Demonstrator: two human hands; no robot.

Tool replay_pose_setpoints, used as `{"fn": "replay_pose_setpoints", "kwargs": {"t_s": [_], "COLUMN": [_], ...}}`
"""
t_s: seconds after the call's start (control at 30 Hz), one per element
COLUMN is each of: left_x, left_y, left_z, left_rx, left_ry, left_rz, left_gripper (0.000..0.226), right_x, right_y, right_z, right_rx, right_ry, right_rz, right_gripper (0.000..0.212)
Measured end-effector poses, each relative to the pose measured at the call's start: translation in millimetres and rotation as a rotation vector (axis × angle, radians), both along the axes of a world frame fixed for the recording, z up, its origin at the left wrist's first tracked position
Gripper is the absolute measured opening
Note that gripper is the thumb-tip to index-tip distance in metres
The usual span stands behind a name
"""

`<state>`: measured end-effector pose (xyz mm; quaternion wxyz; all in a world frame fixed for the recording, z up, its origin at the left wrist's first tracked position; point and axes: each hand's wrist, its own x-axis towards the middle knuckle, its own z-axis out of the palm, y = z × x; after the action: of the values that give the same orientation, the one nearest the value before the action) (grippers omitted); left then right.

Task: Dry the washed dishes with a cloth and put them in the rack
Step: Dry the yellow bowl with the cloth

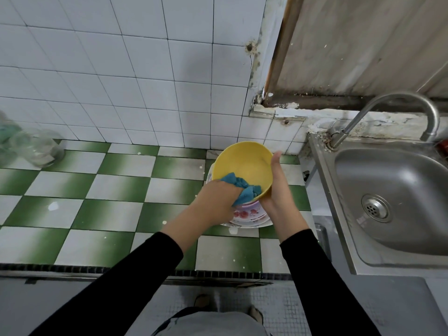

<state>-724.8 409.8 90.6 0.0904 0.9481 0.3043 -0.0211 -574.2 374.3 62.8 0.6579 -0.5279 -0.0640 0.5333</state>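
A yellow bowl (244, 166) is held tilted above the counter, its inside facing me. My right hand (276, 187) holds it from the right side, thumb up along the rim. My left hand (218, 202) grips a bunched blue cloth (242, 187) against the bowl's lower inside edge. Under the bowl stands a stack of white dishes with red flower prints (249, 217), partly hidden by both hands. No rack is in view.
The counter (109, 190) has green and white checked tiles. A steel sink (388, 190) with a curved tap (412, 105) lies at the right. Clear glass jars (31, 149) stand at the far left by the tiled wall.
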Motion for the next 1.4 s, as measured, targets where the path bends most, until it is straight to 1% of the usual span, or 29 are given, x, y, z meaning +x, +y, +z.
{"fn": "replay_pose_setpoints", "kwargs": {"t_s": [0.07, 0.13, 0.17, 0.27, 0.33, 0.37, 0.43, 0.47, 0.53, 0.57, 0.63, 0.7, 0.73, 0.77, 0.83, 0.87, 0.9, 0.93, 1.0, 1.03, 1.07, 1.13, 1.17, 1.2, 1.27, 1.3, 1.33, 1.4], "left_x": [-2.3, -3.5, -3.3, 1.0, 1.9, 1.5, -0.8, -2.1, -4.5, -5.2, -6.2, -7.5, -8.9, -11.4, -18.3, -21.5, -24.2, -25.3, -22.4, -19.2, -15.2, -5.9, -0.1, 5.5, 16.4, 19.7, 21.4, 21.2], "left_y": [0.1, -1.3, -2.7, -5.7, -4.8, -4.4, -2.3, -0.9, -0.5, -1.2, -4.9, -7.9, -9.1, -10.0, -10.0, -10.4, -10.4, -9.4, -9.2, -11.1, -14.5, -24.7, -31.0, -35.8, -41.7, -40.5, -37.9, -26.0], "left_z": [-0.5, 2.0, 4.9, 17.7, 22.7, 24.0, 22.3, 20.5, 14.6, 10.7, 4.8, -2.8, -6.3, -10.3, -19.5, -21.3, -22.7, -24.3, -22.3, -19.3, -14.7, -6.4, -2.4, -1.2, -4.9, -7.5, -3.8, 5.2], "left_rx": [-0.051, -0.161, -0.257, -0.615, -0.888, -1.053, -1.365, -1.479, -1.593, -1.613, -1.612, -1.612, -1.615, -1.631, -1.703, -1.748, -1.766, -1.744, -1.591, -1.457, -1.291, -0.984, -0.909, -0.868, -0.750, -0.685, -0.654, -0.653], "left_ry": [-0.077, -0.212, -0.306, -0.670, -0.917, -1.042, -1.252, -1.320, -1.375, -1.384, -1.388, -1.379, -1.364, -1.346, -1.331, -1.360, -1.407, -1.471, -1.586, -1.591, -1.543, -1.391, -1.333, -1.271, -1.161, -1.141, -1.145, -1.185], "left_rz": [0.022, 0.085, 0.153, 0.386, 0.521, 0.561, 0.569, 0.563, 0.568, 0.579, 0.654, 0.774, 0.831, 0.883, 0.979, 1.025, 1.062, 1.089, 1.110, 1.099, 1.069, 0.895, 0.776, 0.642, 0.366, 0.274, 0.240, 0.324], "left_gripper": [0.026, 0.029, 0.027, 0.014, 0.017, 0.023, 0.051, 0.067, 0.092, 0.098, 0.102, 0.101, 0.095, 0.085, 0.056, 0.046, 0.041, 0.038, 0.033, 0.031, 0.031, 0.025, 0.022, 0.025, 0.047, 0.054, 0.056, 0.051], "right_x": [7.8, 14.8, 17.0, 13.7, 3.6, -2.2, -11.1, -14.8, -21.0, -22.4, -21.8, -18.0, -16.2, -13.7, -8.9, -6.8, -5.0, -4.3, -6.6, -9.5, -13.4, -25.5, -31.9, -37.6, -44.9, -45.9, -45.8, -44.5], "right_y": [-0.6, -1.8, -3.1, -8.8, -12.7, -15.0, -18.7, -19.9, -20.8, -21.1, -22.3, -24.0, -24.8, -25.7, -29.2, -31.8, -34.1, -36.4, -41.7, -41.7, -40.0, -36.9, -35.9, -34.4, -33.0, -33.1, -33.1, -33.7], "right_z": [6.1, 11.8, 11.8, 3.6, -2.3, -3.9, -7.7, -8.0, -4.8, -2.5, 1.0, 3.3, 4.6, 4.7, 7.0, 10.3, 13.5, 17.8, 26.5, 30.1, 33.1, 39.6, 41.8, 43.3, 48.1, 50.6, 53.5, 58.8], "right_rx": [-0.003, -0.020, -0.038, -0.106, -0.120, -0.114, -0.052, 0.009, 0.135, 0.184, 0.241, 0.263, 0.265, 0.268, 0.264, 0.256, 0.252, 0.240, 0.184, 0.122, 0.038, -0.084, -0.091, -0.074, -0.015, 0.006, 0.013, 0.011], "right_ry": [0.023, 0.022, 0.014, 0.025, 0.112, 0.180, 0.316, 0.381, 0.515, 0.572, 0.624, 0.609, 0.591, 0.583, 0.539, 0.499, 0.454, 0.386, 0.184, 0.049, -0.126, -0.529, -0.667, -0.737, -0.766, -0.793, -0.841, -0.929], "right_rz": [0.055, 0.098, 0.095, 0.064, 0.075, 0.079, 0.068, 0.052, -0.022, -0.073, -0.169, -0.224, -0.235, -0.242, -0.258, -0.263, -0.262, -0.253, -0.206, -0.176, -0.140, 0.006, 0.090, 0.139, 0.142, 0.132, 0.126, 0.126], "right_gripper": [0.102, 0.104, 0.101, 0.092, 0.090, 0.088, 0.082, 0.077, 0.063, 0.056, 0.046, 0.041, 0.041, 0.042, 0.044, 0.045, 0.046, 0.046, 0.045, 0.042, 0.036, 0.029, 0.030, 0.029, 0.023, 0.021, 0.021, 0.025]}}
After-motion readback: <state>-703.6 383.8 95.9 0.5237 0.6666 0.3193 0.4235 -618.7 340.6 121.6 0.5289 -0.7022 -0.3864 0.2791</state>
